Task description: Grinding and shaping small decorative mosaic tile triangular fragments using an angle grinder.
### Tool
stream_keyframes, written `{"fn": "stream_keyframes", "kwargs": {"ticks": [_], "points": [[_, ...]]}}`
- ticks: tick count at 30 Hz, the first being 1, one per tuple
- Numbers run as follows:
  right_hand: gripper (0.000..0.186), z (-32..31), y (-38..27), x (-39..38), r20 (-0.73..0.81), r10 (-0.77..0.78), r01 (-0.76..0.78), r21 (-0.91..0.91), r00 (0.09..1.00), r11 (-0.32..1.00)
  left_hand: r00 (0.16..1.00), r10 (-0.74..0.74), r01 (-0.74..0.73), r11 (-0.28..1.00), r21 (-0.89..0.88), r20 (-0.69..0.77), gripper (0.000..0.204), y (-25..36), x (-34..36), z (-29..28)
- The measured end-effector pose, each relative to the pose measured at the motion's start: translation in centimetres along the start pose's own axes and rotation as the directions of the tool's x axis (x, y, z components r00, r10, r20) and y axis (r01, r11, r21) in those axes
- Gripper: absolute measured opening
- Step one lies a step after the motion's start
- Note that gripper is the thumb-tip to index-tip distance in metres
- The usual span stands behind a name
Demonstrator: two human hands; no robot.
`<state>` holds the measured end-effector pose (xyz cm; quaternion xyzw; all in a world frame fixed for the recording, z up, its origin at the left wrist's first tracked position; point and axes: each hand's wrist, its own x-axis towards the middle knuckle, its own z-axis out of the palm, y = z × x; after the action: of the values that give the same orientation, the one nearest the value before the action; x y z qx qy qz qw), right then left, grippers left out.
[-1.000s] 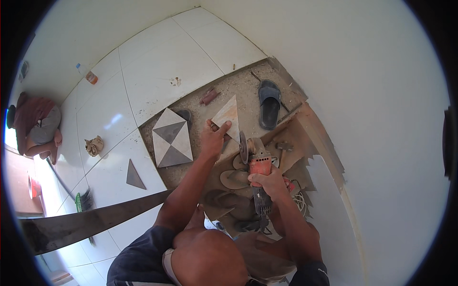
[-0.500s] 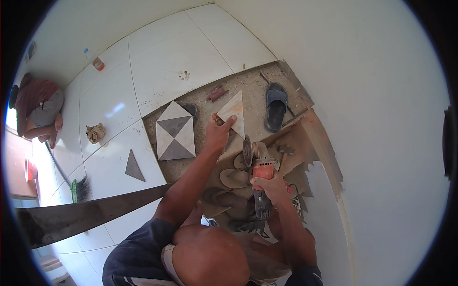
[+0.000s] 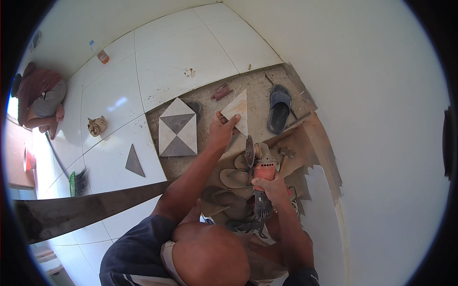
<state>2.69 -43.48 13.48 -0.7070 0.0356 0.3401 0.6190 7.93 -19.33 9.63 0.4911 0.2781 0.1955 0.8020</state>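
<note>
My left hand [image 3: 222,132] grips a pale, faintly veined triangular tile [image 3: 240,104] by its left side, thumb on its face. My right hand [image 3: 271,188] is wrapped round the body of a red and black angle grinder [image 3: 264,168], whose disc [image 3: 249,151] stands upright just below the tile's lower corner. Left of my left hand, a patterned piece [image 3: 177,140] of grey and white triangles lies on the rough screed [image 3: 167,167]. A grey triangular offcut [image 3: 134,162] rests on the white floor tiles.
Another person [image 3: 42,97] crouches at the left. Also around are a bottle [image 3: 101,55], crumpled paper [image 3: 97,126], a broom [image 3: 76,183], a long dark board [image 3: 71,214], a slipper [image 3: 279,109], a reddish piece [image 3: 222,91] and a hammer [image 3: 286,153]. A wall [image 3: 381,143] rises at right.
The view has turned slightly, shifting the left side upward and the slipper a little down. My hands keep their holds on the tile and grinder, with little visible movement relative to each other.
</note>
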Motion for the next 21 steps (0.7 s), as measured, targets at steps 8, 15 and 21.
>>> {"fn": "stream_keyframes", "kwargs": {"ticks": [8, 15, 21], "points": [[0.042, -0.3, 0.1, 0.1, -0.011, 0.025, -0.025, -0.017, 1.0, 1.0, 0.999, -0.027, 0.028, 0.999, -0.025, 0.035, 0.039, 0.1, -0.7, 0.2], [0.038, -0.4, 0.0, 0.3, 0.012, 0.017, -0.018, 0.037, 1.0, 0.999, 0.998, -0.046, 0.047, 0.999, -0.025, 0.039, 0.038, -0.6, -1.2, 0.0], [0.039, -1.0, -0.1, 0.6, 0.011, 0.063, -0.063, 0.045, 0.998, 0.997, 0.995, -0.063, 0.06, 0.997, 0.037, 0.081, 0.039, -1.2, -1.6, -0.3]]}}
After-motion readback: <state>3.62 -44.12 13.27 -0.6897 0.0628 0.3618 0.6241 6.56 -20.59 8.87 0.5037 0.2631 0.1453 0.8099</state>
